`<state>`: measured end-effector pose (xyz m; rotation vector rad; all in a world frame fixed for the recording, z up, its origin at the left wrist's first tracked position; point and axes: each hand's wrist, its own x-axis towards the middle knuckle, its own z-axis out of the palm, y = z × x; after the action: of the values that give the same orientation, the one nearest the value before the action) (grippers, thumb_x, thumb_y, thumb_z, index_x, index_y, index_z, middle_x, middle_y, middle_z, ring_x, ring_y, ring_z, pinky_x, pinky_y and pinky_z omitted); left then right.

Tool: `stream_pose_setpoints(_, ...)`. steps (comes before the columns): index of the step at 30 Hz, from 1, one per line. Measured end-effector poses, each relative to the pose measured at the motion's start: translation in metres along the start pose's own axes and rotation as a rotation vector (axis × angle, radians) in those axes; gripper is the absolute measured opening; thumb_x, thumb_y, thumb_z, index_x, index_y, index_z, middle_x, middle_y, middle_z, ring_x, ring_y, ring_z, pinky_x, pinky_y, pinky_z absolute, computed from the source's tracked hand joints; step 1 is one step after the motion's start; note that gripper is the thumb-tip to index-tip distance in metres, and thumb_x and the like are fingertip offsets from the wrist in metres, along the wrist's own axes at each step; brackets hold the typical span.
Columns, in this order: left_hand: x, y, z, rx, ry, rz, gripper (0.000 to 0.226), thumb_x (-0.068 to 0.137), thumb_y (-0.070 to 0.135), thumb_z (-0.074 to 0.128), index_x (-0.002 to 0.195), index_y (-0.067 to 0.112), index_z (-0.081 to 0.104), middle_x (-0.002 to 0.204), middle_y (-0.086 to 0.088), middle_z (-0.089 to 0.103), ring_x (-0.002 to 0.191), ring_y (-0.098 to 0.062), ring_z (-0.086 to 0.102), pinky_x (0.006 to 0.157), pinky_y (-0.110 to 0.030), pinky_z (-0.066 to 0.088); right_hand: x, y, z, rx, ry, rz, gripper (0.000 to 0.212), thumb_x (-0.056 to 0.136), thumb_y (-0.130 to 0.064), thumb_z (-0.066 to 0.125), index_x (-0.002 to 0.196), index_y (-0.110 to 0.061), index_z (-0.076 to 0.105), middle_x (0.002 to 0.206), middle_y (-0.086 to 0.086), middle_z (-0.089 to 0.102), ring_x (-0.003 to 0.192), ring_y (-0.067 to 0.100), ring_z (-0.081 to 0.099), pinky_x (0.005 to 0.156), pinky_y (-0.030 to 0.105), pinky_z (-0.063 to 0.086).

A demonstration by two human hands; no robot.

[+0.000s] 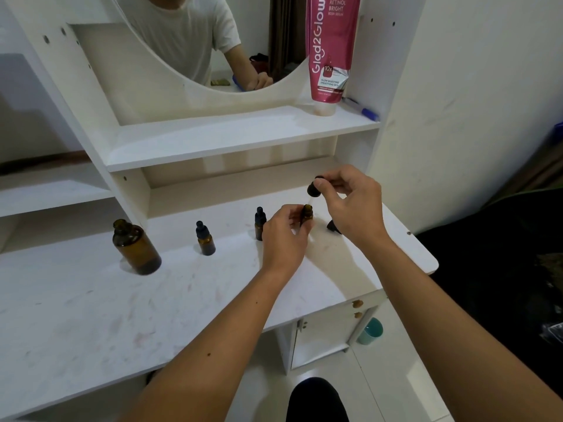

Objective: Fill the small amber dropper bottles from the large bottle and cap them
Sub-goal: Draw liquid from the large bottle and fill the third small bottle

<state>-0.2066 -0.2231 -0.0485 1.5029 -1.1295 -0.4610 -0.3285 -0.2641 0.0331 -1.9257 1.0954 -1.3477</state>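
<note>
Left hand (285, 231): clamped on upright small bottle (307, 214).
Right hand (350, 199): pinching dropper cap (314, 188), just above, right of the bottle mouth.

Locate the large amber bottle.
The large amber bottle stands uncapped at the left of the white tabletop, left of a capped dropper bottle.

Pink serum tube (331, 53) standing cap-down on white shelf (237, 138) — blue pen (362, 109) beside it, oval mirror (195, 41), teal cup (370, 331) on floor

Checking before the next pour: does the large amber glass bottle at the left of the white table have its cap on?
No, the large amber glass bottle stands with its neck open, and no cap sits on it.
</note>
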Motion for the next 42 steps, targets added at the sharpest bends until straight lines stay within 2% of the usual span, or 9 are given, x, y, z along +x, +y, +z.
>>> stream_pose_setpoints(3, 0.000, 0.000, 0.000, -0.001, 0.003, 0.011, 0.025, 0.092, 0.009, 0.077, 0.116, 0.011, 0.072, 0.105, 0.009, 0.076, 0.098, -0.001, 0.070, 0.091, -0.015, 0.054, -0.001, 0.003, 0.003, -0.029, -0.007, 0.011, 0.004, 0.094, -0.011, 0.075, 0.091, -0.013, 0.075, 0.083, -0.009, 0.077, 0.081, -0.002, 0.071, 0.077, 0.005, 0.049)
stream_pose_setpoints(9, 0.000, 0.000, 0.000, 0.007, 0.000, 0.008, 0.026, 0.093, 0.011, 0.076, 0.118, 0.010, 0.072, 0.108, 0.007, 0.076, 0.099, 0.000, 0.070, 0.091, -0.011, 0.052, 0.002, 0.004, 0.006, -0.018, -0.059, 0.066, 0.007, 0.098, -0.017, 0.071, 0.104, -0.017, 0.073, 0.087, -0.010, 0.079, 0.084, -0.004, 0.072, 0.077, 0.009, 0.052)
stream_pose_setpoints(15, -0.001, -0.002, 0.000, 0.024, -0.007, 0.014, 0.025, 0.094, 0.011, 0.074, 0.119, 0.011, 0.071, 0.110, 0.008, 0.076, 0.101, -0.001, 0.070, 0.090, -0.008, 0.050, 0.005, 0.003, 0.009, -0.028, -0.016, 0.109, 0.005, 0.096, -0.017, 0.072, 0.092, -0.015, 0.075, 0.081, -0.011, 0.078, 0.078, -0.004, 0.072, 0.074, 0.007, 0.051)
stream_pose_setpoints(20, 0.000, -0.002, 0.001, 0.039, 0.005, 0.025, 0.025, 0.094, 0.011, 0.075, 0.119, 0.010, 0.071, 0.109, 0.007, 0.076, 0.100, 0.000, 0.069, 0.092, -0.010, 0.051, 0.004, 0.000, 0.007, -0.074, -0.017, 0.055, 0.003, 0.095, -0.013, 0.073, 0.093, -0.015, 0.075, 0.078, -0.021, 0.071, 0.074, -0.012, 0.067, 0.072, 0.002, 0.047)
stream_pose_setpoints(24, -0.001, 0.001, 0.000, 0.051, -0.006, 0.018, 0.026, 0.095, 0.013, 0.073, 0.121, 0.012, 0.072, 0.112, 0.006, 0.076, 0.104, -0.003, 0.070, 0.099, -0.022, 0.054, 0.002, -0.003, 0.004, -0.081, -0.070, 0.012, 0.005, 0.096, -0.016, 0.072, 0.101, -0.017, 0.074, 0.086, -0.011, 0.077, 0.084, -0.007, 0.070, 0.070, 0.003, 0.050)
stream_pose_setpoints(30, -0.014, 0.008, -0.009, 0.056, -0.047, -0.014, 0.035, 0.097, 0.023, 0.072, 0.132, 0.015, 0.066, 0.124, 0.004, 0.072, 0.117, -0.011, 0.066, 0.106, -0.036, 0.052, 0.001, -0.018, -0.005, -0.103, -0.016, -0.045, 0.008, 0.096, -0.014, 0.073, 0.103, -0.015, 0.075, 0.087, -0.015, 0.075, 0.084, -0.007, 0.071, 0.081, 0.005, 0.051)
stream_pose_setpoints(34, -0.028, 0.008, -0.026, 0.026, -0.053, -0.062, 0.045, 0.095, 0.023, 0.074, 0.138, 0.014, 0.063, 0.133, 0.001, 0.069, 0.120, -0.010, 0.065, 0.107, -0.031, 0.052, 0.000, -0.030, -0.012, -0.121, 0.028, -0.088, 0.013, 0.096, -0.016, 0.074, 0.109, -0.012, 0.076, 0.094, -0.005, 0.078, 0.087, 0.003, 0.073, 0.086, 0.013, 0.055)
stream_pose_setpoints(37, -0.039, 0.005, -0.047, 0.020, -0.080, -0.083, 0.048, 0.092, 0.026, 0.078, 0.137, 0.019, 0.063, 0.130, 0.005, 0.070, 0.115, -0.005, 0.066, 0.104, -0.026, 0.053, -0.003, -0.040, -0.014, -0.115, 0.050, -0.098, 0.017, 0.096, -0.017, 0.075, 0.112, -0.010, 0.076, 0.096, -0.005, 0.077, 0.088, 0.003, 0.073, 0.086, 0.011, 0.054)
stream_pose_setpoints(42, -0.057, -0.002, -0.093, -0.039, -0.097, -0.097, 0.047, 0.089, 0.030, 0.081, 0.134, 0.022, 0.066, 0.121, 0.011, 0.073, 0.110, -0.003, 0.068, 0.102, -0.031, 0.056, -0.015, -0.060, -0.005, -0.089, 0.038, -0.111, 0.017, 0.096, -0.017, 0.075, 0.111, -0.011, 0.076, 0.091, -0.015, 0.073, 0.086, -0.006, 0.071, 0.085, 0.008, 0.053)
